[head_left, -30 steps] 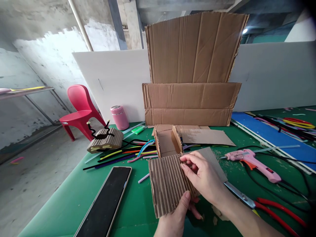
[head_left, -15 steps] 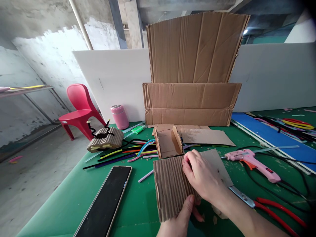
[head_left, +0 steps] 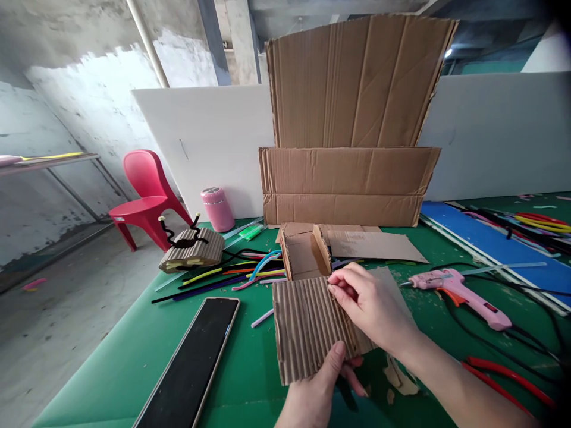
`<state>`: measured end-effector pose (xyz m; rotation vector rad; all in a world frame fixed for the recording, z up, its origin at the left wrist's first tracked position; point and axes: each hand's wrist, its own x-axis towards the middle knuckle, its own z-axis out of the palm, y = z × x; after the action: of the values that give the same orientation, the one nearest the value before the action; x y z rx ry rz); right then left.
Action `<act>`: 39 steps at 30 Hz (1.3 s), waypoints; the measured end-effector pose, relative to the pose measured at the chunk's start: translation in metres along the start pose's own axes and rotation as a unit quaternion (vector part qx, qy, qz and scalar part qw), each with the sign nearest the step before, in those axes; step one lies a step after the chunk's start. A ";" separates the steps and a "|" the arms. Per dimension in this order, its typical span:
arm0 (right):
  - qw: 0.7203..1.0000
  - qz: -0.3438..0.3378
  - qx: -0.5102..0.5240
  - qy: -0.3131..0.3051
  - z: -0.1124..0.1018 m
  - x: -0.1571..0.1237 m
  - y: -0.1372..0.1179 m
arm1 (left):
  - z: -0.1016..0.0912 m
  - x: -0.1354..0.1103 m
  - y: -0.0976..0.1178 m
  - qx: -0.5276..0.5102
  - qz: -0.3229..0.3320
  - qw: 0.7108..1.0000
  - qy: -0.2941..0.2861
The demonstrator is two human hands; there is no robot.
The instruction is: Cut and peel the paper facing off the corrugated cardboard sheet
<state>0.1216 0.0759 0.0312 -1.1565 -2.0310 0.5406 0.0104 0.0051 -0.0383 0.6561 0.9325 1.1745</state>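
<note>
My landmark is the open cardboard box [head_left: 303, 252] on the green bench [head_left: 250, 386]. The corrugated cardboard [head_left: 307, 333] is just in front of the box, ridged face up, its far edge close to the box's near end.

My left grip [head_left: 310, 392] is closed on its near edge, thumb over the ridges and fingers underneath. My right grip [head_left: 366, 306] is narrow, fingertips bunched at the far edge; whether they nip it or only rest on it, I can't tell. Beneath that wrist, right of the box and nearer me, is smooth card [head_left: 389, 285]; I can't tell if it is one piece with the ridges.

I judge the cardboard light and dry, fairly stiff along the ridges and easier to bend across them. The bare ridges should crush or tear under a hard pinch, so the near edge, with a broad thumb, seems the best hold, and a light fingertip the safest touch elsewhere.

Paper scraps [head_left: 400, 377] lie nearer me than the box, to its right; the pink glue gun [head_left: 473, 297] is farther right of it, the phone [head_left: 190, 362] in front and left.
</note>
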 end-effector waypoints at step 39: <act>0.985 -0.023 -0.173 -0.015 -0.009 0.008 -0.002 | 0.005 -0.008 0.008 0.158 0.028 0.986 0.043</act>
<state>0.1247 0.0817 0.0414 -1.3015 -2.2317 0.1854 0.0104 0.0000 -0.0268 0.8955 1.1947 1.1216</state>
